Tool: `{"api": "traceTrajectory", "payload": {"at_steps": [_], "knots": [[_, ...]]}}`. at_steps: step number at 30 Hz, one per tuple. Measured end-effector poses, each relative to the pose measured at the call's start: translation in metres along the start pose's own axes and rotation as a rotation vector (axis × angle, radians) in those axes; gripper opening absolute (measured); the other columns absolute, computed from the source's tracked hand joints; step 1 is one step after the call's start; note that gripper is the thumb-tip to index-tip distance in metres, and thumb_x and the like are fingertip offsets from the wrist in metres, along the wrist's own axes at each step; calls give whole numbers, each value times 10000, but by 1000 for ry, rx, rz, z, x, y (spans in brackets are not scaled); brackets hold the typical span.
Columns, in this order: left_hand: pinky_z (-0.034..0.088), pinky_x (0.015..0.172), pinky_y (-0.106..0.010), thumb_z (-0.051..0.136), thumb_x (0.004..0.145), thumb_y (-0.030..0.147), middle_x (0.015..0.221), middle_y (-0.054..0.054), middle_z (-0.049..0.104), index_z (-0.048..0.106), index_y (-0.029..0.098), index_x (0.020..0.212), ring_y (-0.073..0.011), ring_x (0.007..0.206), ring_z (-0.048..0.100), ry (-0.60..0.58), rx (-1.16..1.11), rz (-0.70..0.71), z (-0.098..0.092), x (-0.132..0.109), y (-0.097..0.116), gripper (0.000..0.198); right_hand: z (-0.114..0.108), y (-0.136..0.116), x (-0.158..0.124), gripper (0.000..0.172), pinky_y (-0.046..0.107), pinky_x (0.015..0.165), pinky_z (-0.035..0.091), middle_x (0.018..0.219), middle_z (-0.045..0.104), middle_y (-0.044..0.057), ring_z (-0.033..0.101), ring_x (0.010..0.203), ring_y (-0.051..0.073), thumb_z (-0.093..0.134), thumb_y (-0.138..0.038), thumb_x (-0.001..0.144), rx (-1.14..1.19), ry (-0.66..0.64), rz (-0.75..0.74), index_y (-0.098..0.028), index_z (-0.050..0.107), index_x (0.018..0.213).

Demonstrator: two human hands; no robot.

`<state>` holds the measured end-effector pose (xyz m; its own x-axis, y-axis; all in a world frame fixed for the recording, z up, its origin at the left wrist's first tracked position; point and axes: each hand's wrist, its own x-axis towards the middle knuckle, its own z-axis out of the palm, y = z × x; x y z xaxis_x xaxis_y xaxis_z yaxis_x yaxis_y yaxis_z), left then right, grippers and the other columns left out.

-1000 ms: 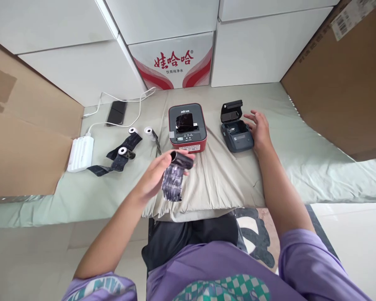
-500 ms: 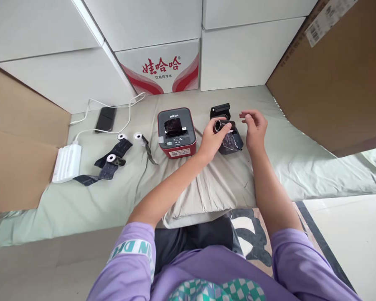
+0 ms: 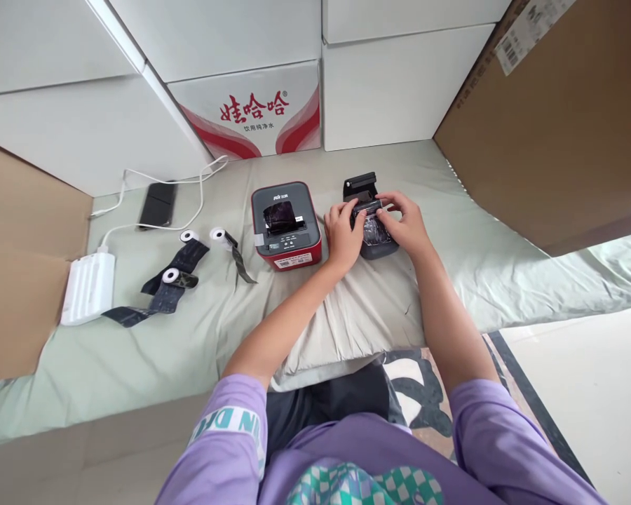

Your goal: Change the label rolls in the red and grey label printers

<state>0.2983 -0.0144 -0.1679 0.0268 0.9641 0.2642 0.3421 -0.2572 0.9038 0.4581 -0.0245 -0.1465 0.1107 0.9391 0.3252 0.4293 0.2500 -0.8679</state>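
Note:
A small black printer (image 3: 381,249) stands on the cloth with its lid (image 3: 360,185) raised at the back. Across its opening lies a roll of dark glossy ribbon (image 3: 368,207), a loose wrinkled length hanging toward me. My left hand (image 3: 345,235) grips the roll's left end between thumb and fingers. At the other end, my right hand (image 3: 406,221) closes its thumb and fingertips on the roll. Fingers partly cover both ends, so how it is seated cannot be made out. Just left of my left hand sits a red and dark grey printer (image 3: 289,242), a dark strip on its top.
Several white rolls with dark strips (image 3: 181,278) lie to the left. Beyond them are a phone (image 3: 158,205), a white power block (image 3: 87,287) and its cable (image 3: 202,186). White boxes (image 3: 404,84) wall the back; brown cartons (image 3: 552,133) flank both sides.
My right hand has moved left and taken hold of the roll's right end. The roll, in my left hand, now lies level over the black printer. The view has shifted slightly right.

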Motion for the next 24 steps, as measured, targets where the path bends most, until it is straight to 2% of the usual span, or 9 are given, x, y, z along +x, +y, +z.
{"api": "traceTrajectory", "payload": {"at_steps": [9, 15, 20, 24], "knots": [[388, 1162, -425, 602, 1012, 255, 1332, -89, 716, 697, 247, 1353, -296, 1286, 547, -25, 56, 88, -5, -1, -1, 354, 1, 10, 4, 245, 494, 1076, 530, 1120, 744, 36, 669, 1138, 281, 660, -278, 820, -32, 31, -1, -306, 710, 1058], [392, 1125, -439, 653, 961, 213, 1221, -73, 764, 735, 232, 1161, -301, 1244, 568, -21, 99, 72, -6, -1, -1, 217, -1, 12, 5, 252, 497, 1052, 542, 1165, 752, 37, 656, 1179, 288, 648, -267, 806, -61, 18, 7, -302, 722, 1045], [409, 1091, -448, 604, 966, 189, 1258, -79, 726, 738, 244, 1144, -316, 1239, 543, -35, 168, 86, -6, -2, 0, 230, -1, 19, 7, 257, 522, 973, 564, 1199, 713, 76, 620, 1198, 325, 671, -273, 754, -145, -29, 32, -289, 746, 999], [387, 1127, -514, 542, 1004, 225, 1313, -114, 663, 749, 244, 978, -356, 1294, 493, -74, 264, 93, -5, -7, 4, 210, 1, 25, 9, 350, 492, 960, 574, 1256, 686, 67, 638, 1130, 296, 701, -280, 719, -81, -20, 90, -299, 746, 1066]]}}
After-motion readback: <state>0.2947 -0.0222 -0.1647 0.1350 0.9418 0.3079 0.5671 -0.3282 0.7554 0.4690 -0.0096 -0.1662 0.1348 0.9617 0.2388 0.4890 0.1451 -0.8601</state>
